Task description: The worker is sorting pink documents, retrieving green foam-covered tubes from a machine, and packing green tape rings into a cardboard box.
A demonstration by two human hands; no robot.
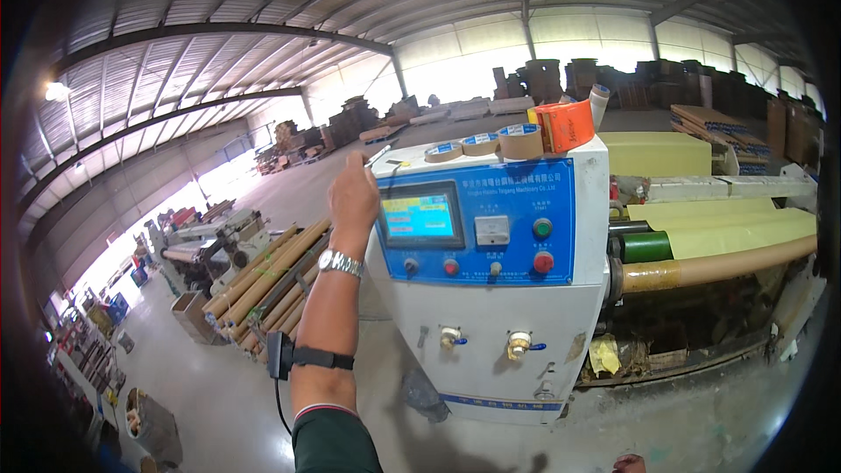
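Note:
My left hand (354,197) is raised at the left edge of a white machine cabinet, its fingers closed on a slim white pen-like stick (379,156). Right beside the hand is a blue control panel (517,201) with a lit screen (420,217), a green button (543,228) and a red knob (543,262). Rolls of brown tape (521,142) stand on the cabinet top, along with an orange box (568,126). Only a bit of my right hand (629,463) shows at the lower edge; its fingers are mostly hidden.
To the right, the machine carries yellow sheet material (736,232) over a brown roller (718,264). Two brass valves (519,345) stick out of the cabinet front. Long cardboard tubes (272,285) lie stacked at left, near a bin (153,425). Pallets and stacked cartons line the back.

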